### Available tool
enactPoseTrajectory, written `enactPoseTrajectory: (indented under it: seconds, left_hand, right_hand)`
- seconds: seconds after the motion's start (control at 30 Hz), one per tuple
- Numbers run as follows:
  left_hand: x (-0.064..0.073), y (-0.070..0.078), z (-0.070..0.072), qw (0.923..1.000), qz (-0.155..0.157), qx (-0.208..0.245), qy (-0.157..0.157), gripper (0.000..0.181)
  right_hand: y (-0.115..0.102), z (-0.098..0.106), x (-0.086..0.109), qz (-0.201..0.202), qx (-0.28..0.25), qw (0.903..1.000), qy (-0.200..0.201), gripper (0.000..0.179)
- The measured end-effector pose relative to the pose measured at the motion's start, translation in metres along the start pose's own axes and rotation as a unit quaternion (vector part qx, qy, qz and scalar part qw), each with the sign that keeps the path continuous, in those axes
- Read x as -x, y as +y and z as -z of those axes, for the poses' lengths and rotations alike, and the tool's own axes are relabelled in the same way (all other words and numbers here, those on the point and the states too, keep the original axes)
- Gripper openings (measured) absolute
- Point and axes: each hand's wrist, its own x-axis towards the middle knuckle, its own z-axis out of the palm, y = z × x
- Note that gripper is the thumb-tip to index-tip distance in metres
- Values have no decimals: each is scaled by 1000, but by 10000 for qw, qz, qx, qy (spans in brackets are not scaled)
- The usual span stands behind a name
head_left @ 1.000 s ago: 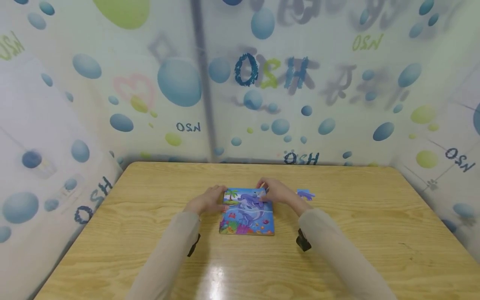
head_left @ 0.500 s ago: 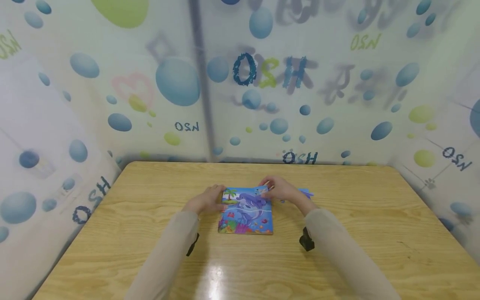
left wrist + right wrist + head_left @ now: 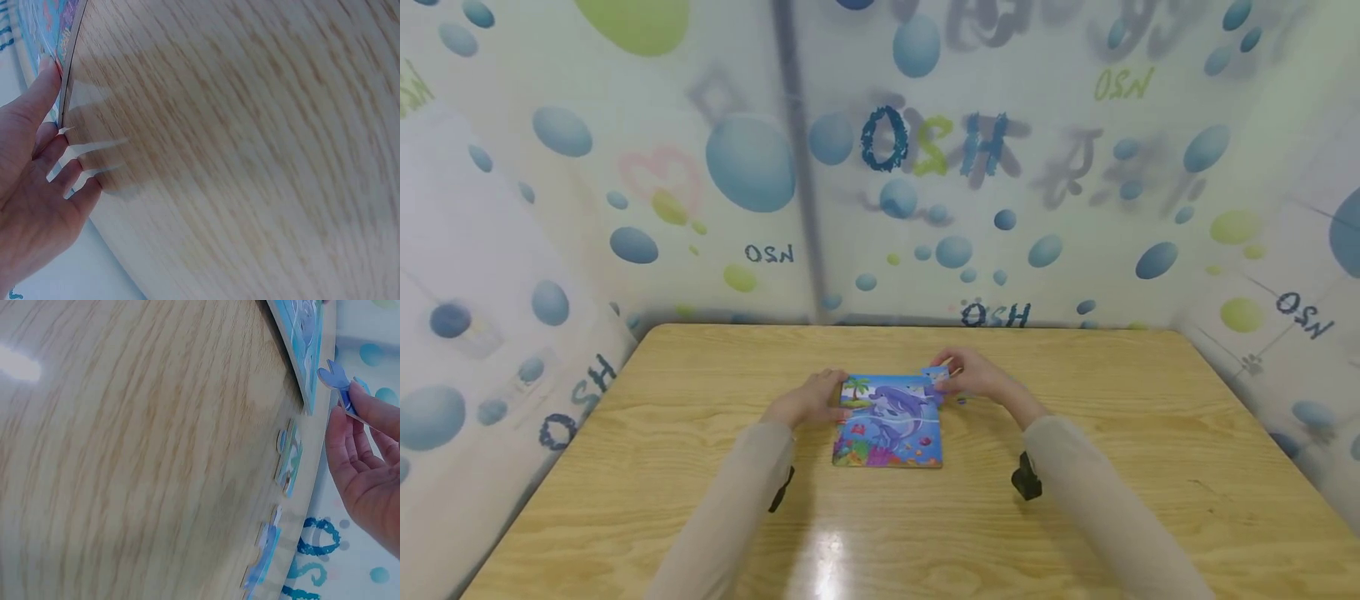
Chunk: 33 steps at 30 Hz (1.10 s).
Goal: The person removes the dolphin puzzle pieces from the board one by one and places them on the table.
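1. Puzzle (image 3: 887, 421) on worktop (image 3: 1135, 392); left hand (image 3: 805, 402), loosely spread, rests its thumb on the left edge.
2. Right hand (image 3: 973, 375) pinches a piece (image 3: 337, 381) by the upper right corner; fitting or removing, unclear.
3. Next likely needs the puzzle steadied.

Reaching to the middle

The left arm (image 3: 722, 508) stretches up from the bottom left, the right arm (image 3: 1105, 508) from the bottom right. Just left of the middle, the left hand (image 3: 807, 402) keeps its thumb apart from its fingers. Farther right, the right hand (image 3: 973, 374) is pinching.
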Motion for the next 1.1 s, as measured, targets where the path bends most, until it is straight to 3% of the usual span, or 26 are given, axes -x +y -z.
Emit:
enactPoseTrajectory:
  seconds: [1.1]
  left_hand:
    - [4, 3, 1, 10000, 16, -18, -6, 61]
  right_hand:
    - [41, 44, 36, -649, -199, 9967, 436, 37]
